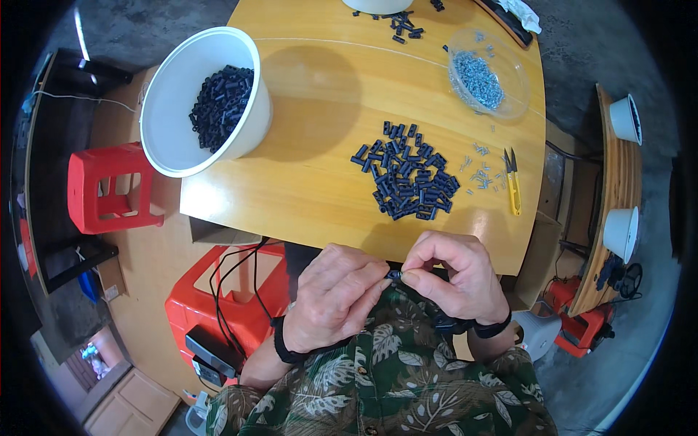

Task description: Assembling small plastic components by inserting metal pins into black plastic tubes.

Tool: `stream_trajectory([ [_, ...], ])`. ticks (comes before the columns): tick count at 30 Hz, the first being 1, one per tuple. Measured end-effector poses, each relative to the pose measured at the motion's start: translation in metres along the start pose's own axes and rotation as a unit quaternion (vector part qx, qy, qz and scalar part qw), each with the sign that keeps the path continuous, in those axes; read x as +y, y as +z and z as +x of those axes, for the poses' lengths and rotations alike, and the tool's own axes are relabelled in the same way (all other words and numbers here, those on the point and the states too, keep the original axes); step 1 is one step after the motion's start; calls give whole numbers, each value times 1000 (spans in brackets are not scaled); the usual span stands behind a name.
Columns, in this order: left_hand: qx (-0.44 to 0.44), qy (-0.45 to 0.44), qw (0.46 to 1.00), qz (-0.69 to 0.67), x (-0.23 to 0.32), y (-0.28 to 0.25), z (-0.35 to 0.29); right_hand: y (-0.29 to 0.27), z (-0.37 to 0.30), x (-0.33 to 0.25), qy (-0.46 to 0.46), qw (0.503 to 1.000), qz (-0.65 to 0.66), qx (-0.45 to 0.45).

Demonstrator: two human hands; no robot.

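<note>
The left hand (331,294) and right hand (456,272) pinched 1 small dark plastic piece (394,275) between their fingertips, over the leaf-print shirt (407,363), just off the yellow wooden table's (305,211) near edge. On it lay heaped black tubular pieces (411,174), scattered silvery metal fasteners (483,177) and yellow-handled snips (514,190), with a white bucket (163,134) to the left.

I see a red stool (83,189) at left and a second red stool (185,298) nearer me, with a black box (211,350) and dark cables (219,305) against it. At right, I see two white tubs (622,120) on a wooden bench (622,174) and a pale wooden cabinet (131,407) at lower left.
</note>
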State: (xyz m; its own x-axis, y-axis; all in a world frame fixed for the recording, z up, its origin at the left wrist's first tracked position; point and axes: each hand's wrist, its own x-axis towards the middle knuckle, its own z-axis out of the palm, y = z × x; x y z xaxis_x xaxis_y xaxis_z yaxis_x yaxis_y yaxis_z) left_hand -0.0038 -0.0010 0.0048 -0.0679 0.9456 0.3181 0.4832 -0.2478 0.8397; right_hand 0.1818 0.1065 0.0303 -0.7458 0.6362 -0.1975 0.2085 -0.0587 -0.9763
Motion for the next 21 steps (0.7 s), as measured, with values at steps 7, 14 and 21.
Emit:
stream_trajectory([
  [7,-15,47,995,89,0,1,2,5,-1,-12,-61,981,-183,3],
  [14,-10,13,1000,1,0,3,1,-7,1,8,50,992,108,-50],
  [21,-8,11,999,-44,-2,4,-1,-2,1,16,138,958,245,-65],
])
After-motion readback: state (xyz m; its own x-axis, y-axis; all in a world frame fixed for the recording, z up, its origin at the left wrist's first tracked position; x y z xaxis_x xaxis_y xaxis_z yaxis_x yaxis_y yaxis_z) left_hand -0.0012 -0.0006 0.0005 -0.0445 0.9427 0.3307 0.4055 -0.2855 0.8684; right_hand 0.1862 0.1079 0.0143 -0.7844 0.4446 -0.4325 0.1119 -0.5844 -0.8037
